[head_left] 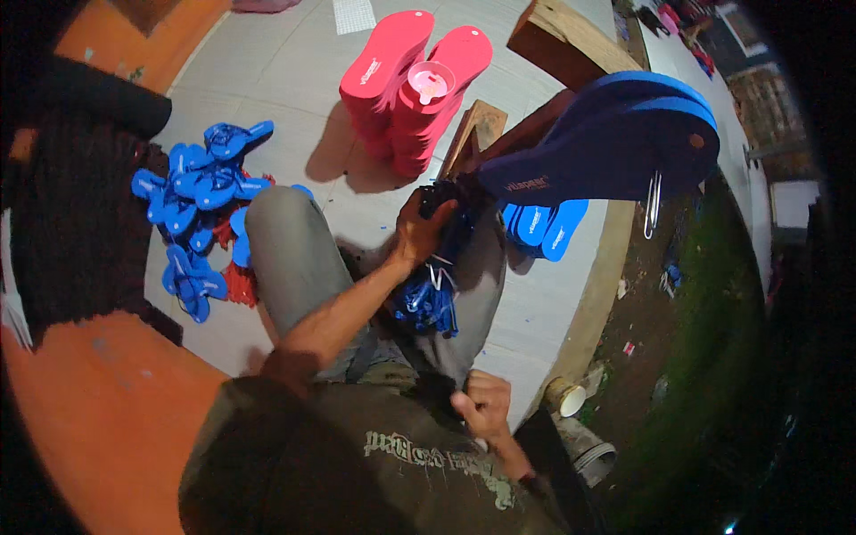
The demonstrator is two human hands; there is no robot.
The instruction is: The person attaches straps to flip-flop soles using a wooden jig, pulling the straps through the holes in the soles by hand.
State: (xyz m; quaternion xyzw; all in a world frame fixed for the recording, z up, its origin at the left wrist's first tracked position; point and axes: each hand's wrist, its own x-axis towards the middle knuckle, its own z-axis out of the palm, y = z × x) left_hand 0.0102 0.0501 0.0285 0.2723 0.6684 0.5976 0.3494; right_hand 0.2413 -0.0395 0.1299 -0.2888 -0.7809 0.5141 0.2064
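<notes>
My left hand [419,234] is wrapped round the upper end of a bundle of dark blue sandal straps [426,305]. A white tie crosses the bundle, whose loose ends hang over my right thigh. Close to my body on the right, my right hand [485,405] is curled into a fist; whether anything is in it is hidden. Beyond my right knee, blue sandal soles [606,147] sit stacked on a wooden stand [571,40], with a thin metal wire piece [654,205] at their right end.
Tall stacks of pink soles [388,76] stand ahead, topped by a small clear cup [431,82]. Finished blue sandals [201,192] lie piled at left. More blue soles [546,227] rest under the stand. The tiled floor's edge [584,330] drops to soil at right.
</notes>
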